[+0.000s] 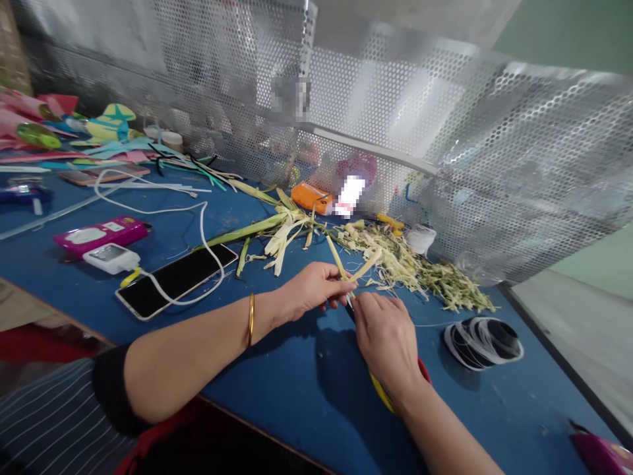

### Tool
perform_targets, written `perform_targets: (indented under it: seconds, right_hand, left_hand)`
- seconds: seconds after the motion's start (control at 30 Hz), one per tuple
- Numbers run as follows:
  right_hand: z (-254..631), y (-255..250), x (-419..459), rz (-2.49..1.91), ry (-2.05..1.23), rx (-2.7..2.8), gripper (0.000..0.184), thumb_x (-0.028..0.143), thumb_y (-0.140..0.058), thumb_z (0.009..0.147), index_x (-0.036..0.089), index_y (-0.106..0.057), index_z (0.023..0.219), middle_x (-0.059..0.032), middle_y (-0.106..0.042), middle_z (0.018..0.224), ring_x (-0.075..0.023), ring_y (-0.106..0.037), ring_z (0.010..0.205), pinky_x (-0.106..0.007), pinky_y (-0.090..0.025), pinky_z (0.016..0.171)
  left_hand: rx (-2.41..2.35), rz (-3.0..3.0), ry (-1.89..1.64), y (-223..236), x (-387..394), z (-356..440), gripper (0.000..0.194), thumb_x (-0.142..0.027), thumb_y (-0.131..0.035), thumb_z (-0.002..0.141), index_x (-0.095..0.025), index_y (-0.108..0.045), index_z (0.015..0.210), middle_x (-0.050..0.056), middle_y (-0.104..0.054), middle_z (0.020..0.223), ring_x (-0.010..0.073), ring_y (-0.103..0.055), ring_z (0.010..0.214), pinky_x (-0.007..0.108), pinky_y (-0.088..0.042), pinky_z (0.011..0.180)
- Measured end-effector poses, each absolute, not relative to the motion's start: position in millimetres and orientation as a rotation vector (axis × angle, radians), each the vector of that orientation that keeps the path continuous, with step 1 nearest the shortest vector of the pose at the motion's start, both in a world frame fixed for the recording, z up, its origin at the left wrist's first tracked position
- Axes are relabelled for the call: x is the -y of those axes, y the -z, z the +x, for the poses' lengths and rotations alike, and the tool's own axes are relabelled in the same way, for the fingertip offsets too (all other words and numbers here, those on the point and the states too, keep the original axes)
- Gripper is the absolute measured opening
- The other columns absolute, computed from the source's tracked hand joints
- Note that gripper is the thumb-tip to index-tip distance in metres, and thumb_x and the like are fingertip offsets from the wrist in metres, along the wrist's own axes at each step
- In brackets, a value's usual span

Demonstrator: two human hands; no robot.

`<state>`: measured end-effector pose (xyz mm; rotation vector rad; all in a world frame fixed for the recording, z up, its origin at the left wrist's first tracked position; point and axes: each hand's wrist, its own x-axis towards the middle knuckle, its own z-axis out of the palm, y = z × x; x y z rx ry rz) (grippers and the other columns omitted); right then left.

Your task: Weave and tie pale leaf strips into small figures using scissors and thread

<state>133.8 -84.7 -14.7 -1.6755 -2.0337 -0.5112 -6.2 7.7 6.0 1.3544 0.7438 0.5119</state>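
Note:
My left hand (pixel 316 287) is closed, pinching pale yellow-green leaf strips (pixel 366 265) that fan out in a V above its fingertips. Close beside it, my right hand (pixel 388 333) is wrapped round scissors (pixel 382 394). Parts of their yellow and red handles show below the palm. The metal tips meet the base of the strips at my left fingertips; whether they are cutting is hidden. Beyond my hands lie a bundle of longer green leaves (pixel 257 227) and a heap of shredded trimmings (pixel 395 257).
A phone (pixel 173 280) with a white cable and a magenta box (pixel 101 234) lie at left. A spool of white thread (pixel 482 343) stands at right. An orange packet (pixel 311 198) sits before the perforated metal screen (pixel 366 99). Colourful strips (pixel 89 155) crowd the far left.

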Motion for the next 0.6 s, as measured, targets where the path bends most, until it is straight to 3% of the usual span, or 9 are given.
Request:
perform_targets:
  seconds: [0.33, 0.6]
  right_hand:
    - [122.1, 8.5, 92.0, -1.449, 0.344, 2.022, 0.033, 0.010, -0.041, 0.090, 0.023, -0.035, 0.060, 0.0028, -0.044, 0.053, -0.0140, -0.039, 0.051, -0.030, -0.027, 0.058]
    - [118.3, 11.5, 91.6, -1.463, 0.333, 2.089, 0.031, 0.014, -0.038, 0.095, 0.021, -0.044, 0.065, 0.0009, -0.049, 0.058, -0.0155, -0.045, 0.055, -0.031, -0.031, 0.062]
  left_hand:
    - [-0.760, 1.313, -0.545, -4.6, -6.6, -1.6, 0.012, -0.016, -0.064, 0.077, -0.013, -0.072, 0.085, -0.002, -0.059, 0.053, 0.0048, -0.038, 0.044, 0.021, -0.024, 0.047]
    - [-0.775, 1.343, -0.589, 0.7, -10.9, -1.6, 0.013, -0.016, -0.064, 0.078, -0.011, -0.072, 0.087, -0.002, -0.059, 0.056, 0.0042, -0.034, 0.044, 0.022, -0.022, 0.047]
